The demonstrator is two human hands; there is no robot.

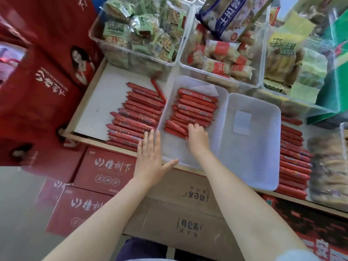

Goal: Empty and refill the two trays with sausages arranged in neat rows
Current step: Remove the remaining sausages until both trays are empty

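Head view: The left tray (190,147) holds a row of sausages (195,108); the right tray (252,140), at 3 o'clock of it, is bare. The right hand (197,137), fingers curled, grips the nearest sausages. The left hand (150,161) lies flat and released beside the loose stack (135,117) at 9 o'clock. Press each sausage flush and parallel. Red cartons (105,172) bear Chinese lettering, not reliably legible.

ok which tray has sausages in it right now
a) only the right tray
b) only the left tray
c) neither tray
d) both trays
b: the left tray holds a row of red sausages with the right hand on them, while the right tray shows only a bare bottom with a paper label.
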